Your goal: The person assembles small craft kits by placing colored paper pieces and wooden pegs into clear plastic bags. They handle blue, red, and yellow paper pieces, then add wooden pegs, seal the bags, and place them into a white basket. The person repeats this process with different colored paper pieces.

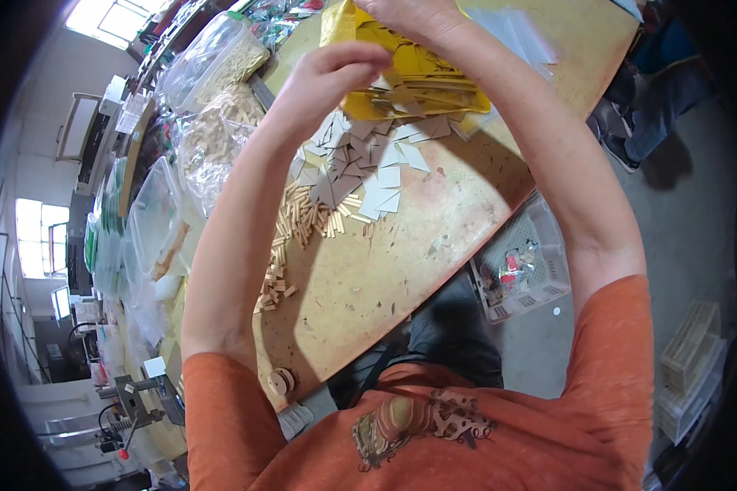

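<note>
A yellow bag (pixel 418 90) lies at the far side of the table with its mouth toward me; thin grey-white card pieces show inside. My right hand (pixel 409 15) grips the bag's upper edge, partly cut off by the picture's top. At the left of the bag's mouth is my left hand (pixel 332 74), its fingers bent and pressed together; whatever they pinch is hidden. Loose flat card pieces (pixel 389 176) spill in a heap below the bag. Beside them, nearer to me, lie many short wooden sticks (pixel 303 217) and small wooden blocks (pixel 277 282).
Clear plastic bags (pixel 221 135) of wooden parts and a lidded tub (pixel 213 61) crowd the table's left side. A round wooden spool (pixel 281 380) sits near the table's corner. A plastic basket (pixel 524 262) stands below the right edge. Another person's legs (pixel 663 114) are at right.
</note>
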`<action>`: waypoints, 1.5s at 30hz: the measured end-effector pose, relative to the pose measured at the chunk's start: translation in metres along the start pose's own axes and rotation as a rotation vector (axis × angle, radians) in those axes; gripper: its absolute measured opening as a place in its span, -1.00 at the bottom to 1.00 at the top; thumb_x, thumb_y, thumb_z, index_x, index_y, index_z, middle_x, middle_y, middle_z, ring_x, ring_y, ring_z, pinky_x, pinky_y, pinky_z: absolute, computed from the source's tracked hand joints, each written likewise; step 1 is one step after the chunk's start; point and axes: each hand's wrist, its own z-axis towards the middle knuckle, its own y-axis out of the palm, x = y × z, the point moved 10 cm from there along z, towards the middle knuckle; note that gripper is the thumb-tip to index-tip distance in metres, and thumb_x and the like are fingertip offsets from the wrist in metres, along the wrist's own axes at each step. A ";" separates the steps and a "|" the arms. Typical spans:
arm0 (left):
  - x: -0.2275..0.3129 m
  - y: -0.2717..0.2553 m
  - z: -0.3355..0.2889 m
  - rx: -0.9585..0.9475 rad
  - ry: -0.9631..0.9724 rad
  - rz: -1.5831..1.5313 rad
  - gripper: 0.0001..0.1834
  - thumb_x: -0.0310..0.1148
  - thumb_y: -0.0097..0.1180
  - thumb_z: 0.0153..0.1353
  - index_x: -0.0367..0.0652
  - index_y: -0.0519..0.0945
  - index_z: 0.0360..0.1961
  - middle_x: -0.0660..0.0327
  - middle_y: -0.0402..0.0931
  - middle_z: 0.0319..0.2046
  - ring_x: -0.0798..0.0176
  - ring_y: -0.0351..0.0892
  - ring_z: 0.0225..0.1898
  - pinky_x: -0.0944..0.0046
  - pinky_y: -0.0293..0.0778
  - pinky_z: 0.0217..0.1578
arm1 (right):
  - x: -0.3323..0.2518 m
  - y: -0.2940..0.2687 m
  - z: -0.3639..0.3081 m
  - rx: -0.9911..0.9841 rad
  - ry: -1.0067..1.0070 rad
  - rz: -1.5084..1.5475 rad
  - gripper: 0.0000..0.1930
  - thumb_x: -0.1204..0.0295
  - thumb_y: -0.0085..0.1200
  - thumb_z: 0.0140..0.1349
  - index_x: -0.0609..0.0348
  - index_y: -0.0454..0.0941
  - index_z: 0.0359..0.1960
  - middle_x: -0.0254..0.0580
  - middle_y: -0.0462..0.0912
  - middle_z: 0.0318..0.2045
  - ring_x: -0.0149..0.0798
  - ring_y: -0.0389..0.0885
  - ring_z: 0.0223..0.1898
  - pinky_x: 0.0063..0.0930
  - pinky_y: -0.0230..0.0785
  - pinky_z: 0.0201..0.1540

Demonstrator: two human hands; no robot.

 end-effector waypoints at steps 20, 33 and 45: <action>-0.053 0.061 -0.058 0.120 0.053 1.037 -0.41 0.13 0.10 0.21 0.04 0.47 0.17 -0.10 0.35 0.08 -0.22 0.27 0.18 -0.17 0.27 0.12 | 0.042 0.025 -0.005 -0.053 0.118 0.091 -0.76 0.26 0.11 0.10 0.18 0.65 -0.47 0.08 0.64 -0.49 0.08 0.65 -0.40 -0.12 0.45 -0.31; -0.034 0.018 -0.052 0.348 0.299 0.643 -0.79 -0.35 0.22 0.17 -0.11 0.62 -0.16 0.05 0.55 -0.27 -0.01 0.60 -0.25 0.17 0.52 -0.20 | 0.038 0.023 -0.008 -0.001 -0.009 0.124 -0.78 0.28 0.12 0.12 0.18 0.67 -0.41 0.12 0.64 -0.47 0.12 0.65 -0.35 -0.12 0.47 -0.26; -0.015 0.027 0.034 0.197 0.069 0.101 -0.71 -0.35 0.21 0.19 -0.29 0.64 -0.11 0.23 0.65 -0.32 0.44 0.58 -0.32 0.39 0.48 -0.31 | 0.040 0.032 0.009 -0.078 0.068 0.254 -0.81 0.32 0.13 0.06 0.13 0.70 -0.40 0.09 0.66 -0.44 0.07 0.67 -0.36 -0.14 0.49 -0.26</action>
